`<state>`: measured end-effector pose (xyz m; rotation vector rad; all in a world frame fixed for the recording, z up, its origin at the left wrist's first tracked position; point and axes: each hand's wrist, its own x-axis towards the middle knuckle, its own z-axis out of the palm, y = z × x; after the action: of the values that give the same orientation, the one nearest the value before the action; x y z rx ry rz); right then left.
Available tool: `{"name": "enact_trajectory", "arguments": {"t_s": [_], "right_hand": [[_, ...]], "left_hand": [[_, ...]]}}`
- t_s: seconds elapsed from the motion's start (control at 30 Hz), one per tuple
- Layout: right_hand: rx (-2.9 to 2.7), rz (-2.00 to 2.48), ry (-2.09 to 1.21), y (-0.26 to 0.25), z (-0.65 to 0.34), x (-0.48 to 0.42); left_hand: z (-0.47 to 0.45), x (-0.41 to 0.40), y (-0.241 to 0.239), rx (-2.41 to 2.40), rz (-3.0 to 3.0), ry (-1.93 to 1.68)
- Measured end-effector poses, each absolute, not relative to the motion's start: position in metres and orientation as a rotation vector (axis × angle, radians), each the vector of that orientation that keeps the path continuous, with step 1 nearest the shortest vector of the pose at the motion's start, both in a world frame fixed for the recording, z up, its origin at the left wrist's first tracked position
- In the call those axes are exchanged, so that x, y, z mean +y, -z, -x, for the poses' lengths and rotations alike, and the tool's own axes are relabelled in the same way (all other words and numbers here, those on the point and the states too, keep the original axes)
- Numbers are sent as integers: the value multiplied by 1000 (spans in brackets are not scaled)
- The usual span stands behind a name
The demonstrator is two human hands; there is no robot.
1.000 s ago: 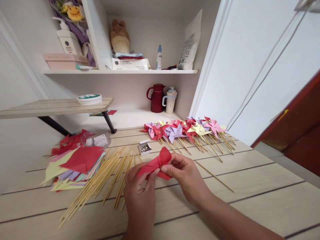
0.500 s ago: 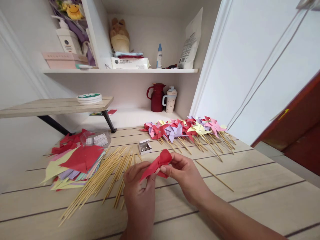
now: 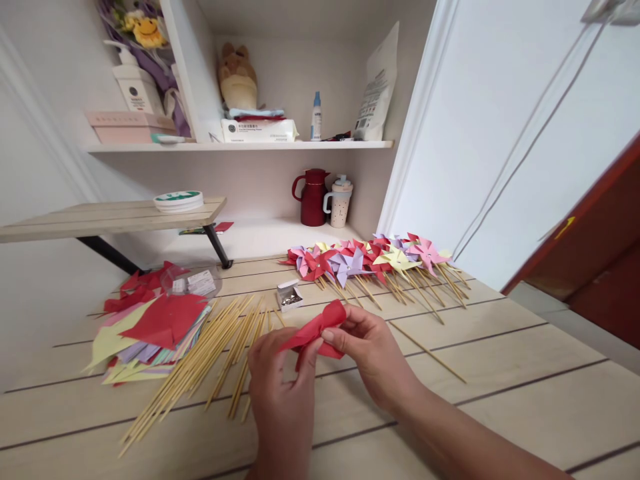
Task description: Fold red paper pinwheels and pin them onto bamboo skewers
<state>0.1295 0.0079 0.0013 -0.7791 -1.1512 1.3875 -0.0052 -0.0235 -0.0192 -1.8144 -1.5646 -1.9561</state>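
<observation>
Between my hands, above the table, is a red paper pinwheel (image 3: 334,315) with its points curled in towards the middle. My left hand (image 3: 285,370) is closed on its left side, the thumb near the centre. My right hand (image 3: 367,343) pinches it from the right, thumb pressed at the centre. Whether a pin sits under the thumbs is hidden. Just beyond my hands stands a small open box (image 3: 289,296) of shiny metal pins. A single wooden stick (image 3: 427,352) lies to the right of my right hand.
Many wooden sticks (image 3: 200,363) lie left of my hands, beside a stack of coloured paper (image 3: 160,323). Finished pinwheels (image 3: 347,265) on sticks are heaped at the back right. A low wooden stand (image 3: 115,217) rises at back left. A red jug (image 3: 315,198) and a cup (image 3: 341,203) stand behind.
Both hands keep hold of the red paper pinwheel. Its left part has turned slightly, and a fold now shows below it by the left thumb. The view has shifted slightly.
</observation>
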Motion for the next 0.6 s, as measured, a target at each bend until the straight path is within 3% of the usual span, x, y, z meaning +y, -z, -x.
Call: {"name": "enact_trajectory", "arguments": {"t_s": [0.6], "right_hand": [[-1188, 720, -1419, 0, -129, 7]], "left_hand": [[5, -22, 23, -1585, 1893, 2096]]}}
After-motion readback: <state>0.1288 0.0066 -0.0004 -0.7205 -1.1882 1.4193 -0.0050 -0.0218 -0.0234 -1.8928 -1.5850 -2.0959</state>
